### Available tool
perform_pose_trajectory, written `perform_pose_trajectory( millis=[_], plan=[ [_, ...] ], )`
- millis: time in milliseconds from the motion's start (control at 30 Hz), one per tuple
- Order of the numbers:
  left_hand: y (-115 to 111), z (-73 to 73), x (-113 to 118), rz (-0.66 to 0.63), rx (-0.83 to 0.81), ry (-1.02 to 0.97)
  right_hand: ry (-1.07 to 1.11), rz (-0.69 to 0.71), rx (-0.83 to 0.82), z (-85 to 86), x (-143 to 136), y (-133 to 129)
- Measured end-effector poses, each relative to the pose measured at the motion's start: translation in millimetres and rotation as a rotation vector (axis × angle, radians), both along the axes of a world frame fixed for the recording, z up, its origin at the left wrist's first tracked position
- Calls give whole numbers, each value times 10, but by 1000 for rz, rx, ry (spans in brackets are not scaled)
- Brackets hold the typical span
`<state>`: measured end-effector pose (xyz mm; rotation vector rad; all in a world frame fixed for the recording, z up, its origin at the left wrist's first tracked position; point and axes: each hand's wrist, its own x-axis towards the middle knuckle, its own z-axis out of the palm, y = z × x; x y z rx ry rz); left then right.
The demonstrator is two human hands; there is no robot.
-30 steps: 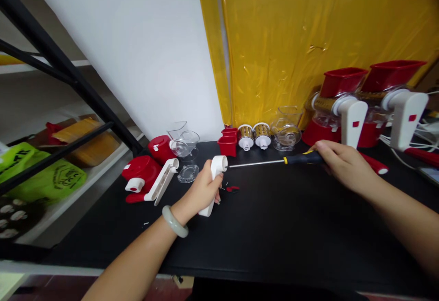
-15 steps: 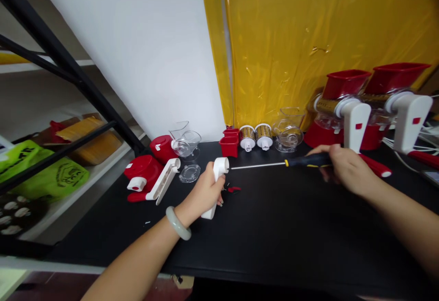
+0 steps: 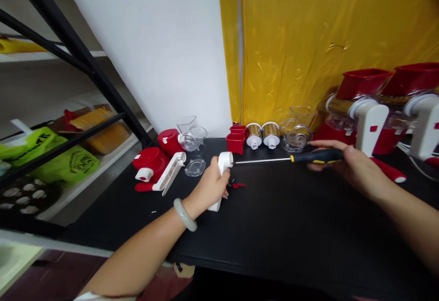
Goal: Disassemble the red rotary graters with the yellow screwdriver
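Your left grip (image 3: 210,185) is closed around a white arm piece (image 3: 225,159), its socketed end up and its lower end below your fingers. Your right grip (image 3: 358,166) is loosely clamped on a screwdriver (image 3: 317,156), fingers stretched along the dark handle. Shaft runs nearly level to the socket; tip at the opening, seating depth can't be told.

Change: over the last second your right fingers have gone from wrapped to straighter on the handle, while the tip has stayed at the socket. Reads as a re-hold or part of a turn, with alignment kept; whether a screw moved, can't tell. The whole view has shifted too, so the sideways drift of things looks like your head, not them.

Just beyond your left fingers: small red piece (image 3: 239,185) on the black surface (image 3: 274,228), tiny bits beside it. Left of that, clear disc (image 3: 195,167), then an opened white crank arm (image 3: 171,173) beside a red base (image 3: 151,161). Farther back, red cups (image 3: 235,142), two grating drums (image 3: 270,135) side by side, clear housing (image 3: 297,134). Right rear, two assembled graters (image 3: 372,125) stand upright.
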<state>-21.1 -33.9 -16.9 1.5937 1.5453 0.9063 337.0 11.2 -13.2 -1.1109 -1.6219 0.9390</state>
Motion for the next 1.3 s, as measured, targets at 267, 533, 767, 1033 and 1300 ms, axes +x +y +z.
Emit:
perform_pose_trajectory(
  millis=[267, 533, 767, 1033, 1300],
  plan=[
    [45, 25, -1, 34, -55, -59, -131, -15, 123, 18, 59, 72],
    [44, 65, -10, 51, -47, -88, 364, 59, -77, -115, -159, 34],
    [47, 33, -52, -3, -24, -26, -16, -119, 0, -118, -1, 99],
    [65, 29, -56, 10, -47, -19, 291, 66, -93, -97, -99, 47],
    [58, 34, -43, 6, -50, -19, 188, 4, -13, -98, -28, 78]
  ],
)
